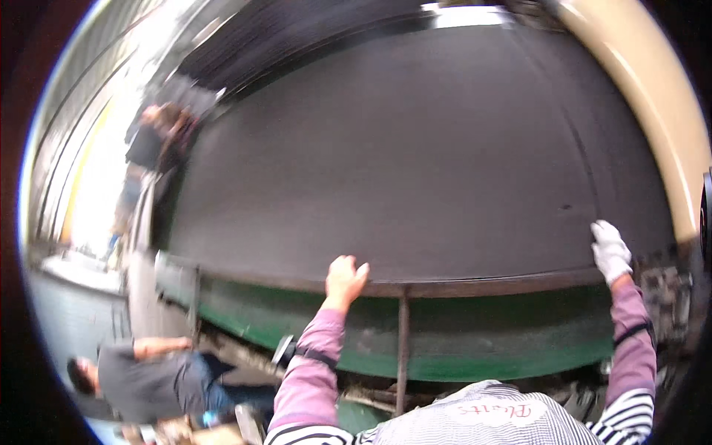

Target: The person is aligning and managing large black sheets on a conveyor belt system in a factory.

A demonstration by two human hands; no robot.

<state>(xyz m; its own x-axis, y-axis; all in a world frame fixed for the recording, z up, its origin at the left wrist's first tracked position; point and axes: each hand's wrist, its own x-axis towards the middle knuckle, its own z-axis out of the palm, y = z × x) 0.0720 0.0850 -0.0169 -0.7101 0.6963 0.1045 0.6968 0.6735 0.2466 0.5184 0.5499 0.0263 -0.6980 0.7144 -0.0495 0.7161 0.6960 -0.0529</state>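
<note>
A wide, flat, dark grey sheet-like surface [400, 163] fills the middle of the view. At its near edge is my bare left hand [346, 280], thumb apart from the fingers, which lie over the border; nothing shows in it. Far to the right, my right hand [612, 251] wears a white glove. Its fingers stretch onto the surface near the right corner, and nothing shows in them either. A fold-like line [582, 152] runs along the surface's right side, with a small dark mark [566, 207] beside it.
A green panel [504, 348] and a metal post [403, 348] stand below the near edge. A large cream cylinder [641, 81] curves along the right. One person [152, 378] is at lower left, another [152, 141] at the far left. Machine parts [664, 297] sit right of my glove.
</note>
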